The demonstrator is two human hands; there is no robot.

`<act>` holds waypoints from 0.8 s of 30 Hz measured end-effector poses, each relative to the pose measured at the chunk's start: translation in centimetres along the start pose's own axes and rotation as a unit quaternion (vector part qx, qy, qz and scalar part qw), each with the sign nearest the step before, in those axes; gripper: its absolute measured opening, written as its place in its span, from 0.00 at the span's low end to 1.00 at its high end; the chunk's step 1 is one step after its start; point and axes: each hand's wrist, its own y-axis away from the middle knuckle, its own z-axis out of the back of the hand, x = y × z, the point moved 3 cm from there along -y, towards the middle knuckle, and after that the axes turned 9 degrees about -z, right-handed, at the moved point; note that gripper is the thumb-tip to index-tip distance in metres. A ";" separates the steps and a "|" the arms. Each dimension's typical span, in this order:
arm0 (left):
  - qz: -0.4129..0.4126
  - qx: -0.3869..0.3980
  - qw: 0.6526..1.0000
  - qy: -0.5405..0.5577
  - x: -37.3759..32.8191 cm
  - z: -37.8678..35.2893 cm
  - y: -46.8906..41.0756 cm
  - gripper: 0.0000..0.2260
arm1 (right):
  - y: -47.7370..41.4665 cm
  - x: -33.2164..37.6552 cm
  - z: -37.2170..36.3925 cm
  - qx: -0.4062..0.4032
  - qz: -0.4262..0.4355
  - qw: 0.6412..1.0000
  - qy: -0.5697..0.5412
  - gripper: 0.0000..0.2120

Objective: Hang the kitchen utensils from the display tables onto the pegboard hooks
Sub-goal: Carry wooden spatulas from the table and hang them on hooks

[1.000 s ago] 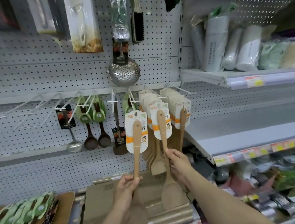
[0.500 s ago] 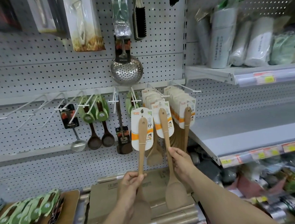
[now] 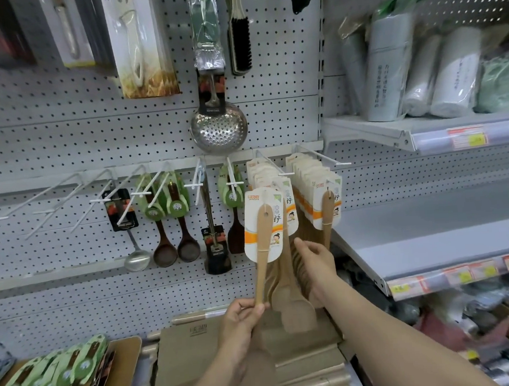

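Left grip (image 3: 242, 318) pinches a carded pale wooden spatula (image 3: 262, 253); right grip (image 3: 313, 258), loosely open, touches hung spatulas (image 3: 296, 310). Missing the white hook (image 3: 271, 164) could drop it.

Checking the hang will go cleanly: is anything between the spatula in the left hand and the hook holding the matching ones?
Nothing visible blocks it. The wooden spatula held by the left hand has its card just below and left of the hook tip. The right hand touches the hung spatulas lower down, outside that path.

Bare left hand (image 3: 242, 320), right hand (image 3: 315, 264) and forearms (image 3: 396, 343).
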 end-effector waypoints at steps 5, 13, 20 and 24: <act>0.004 0.016 1.000 -0.005 0.2 -2.6 -0.3 0.05 | 2.0 3.9 -1.3 0.124 0.072 0.988 -0.051 0.17; 0.008 0.020 1.000 -0.008 0.7 -5.2 -1.4 0.04 | 2.4 6.1 -2.0 0.135 0.105 0.985 0.014 0.12; 0.029 0.003 0.999 -0.020 1.4 -6.1 -2.3 0.03 | 1.7 6.4 -2.7 0.154 0.095 0.983 0.038 0.09; 0.034 -0.002 0.999 -0.027 1.6 -6.5 -3.1 0.05 | 0.9 6.1 -3.0 0.164 0.088 0.982 0.035 0.12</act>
